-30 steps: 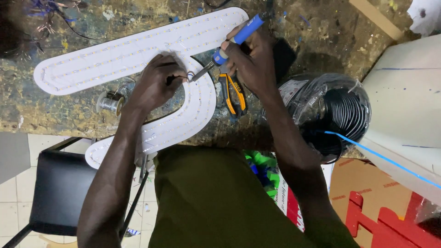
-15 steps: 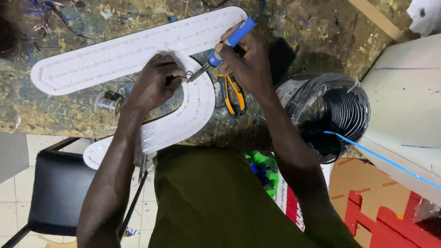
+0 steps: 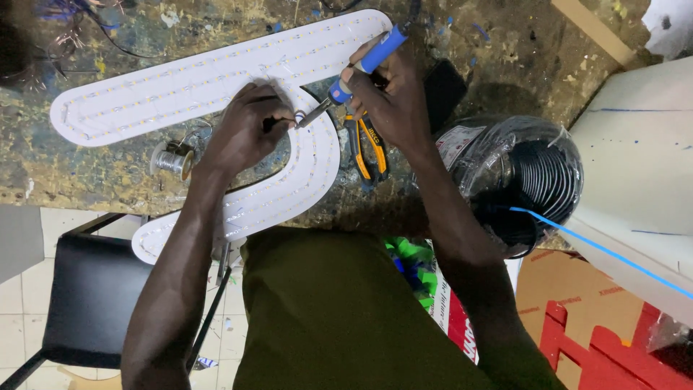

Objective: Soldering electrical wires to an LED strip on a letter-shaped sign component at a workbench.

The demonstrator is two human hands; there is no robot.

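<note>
My right hand has a closed grip on the blue soldering iron, tip down at the bend of the white curved LED panel mid-frame. My left hand pinches something at that tip, probably wire; I should steady it. The joint itself is hidden.

Soldering iron: blue handle, metal tip, tilted, handle enclosed in the right-hand grip, tip angled down-left from it onto the panel. LED panel: white, U-shaped, rows of small diodes, flat on the bench, its bend beneath both grips.
</note>
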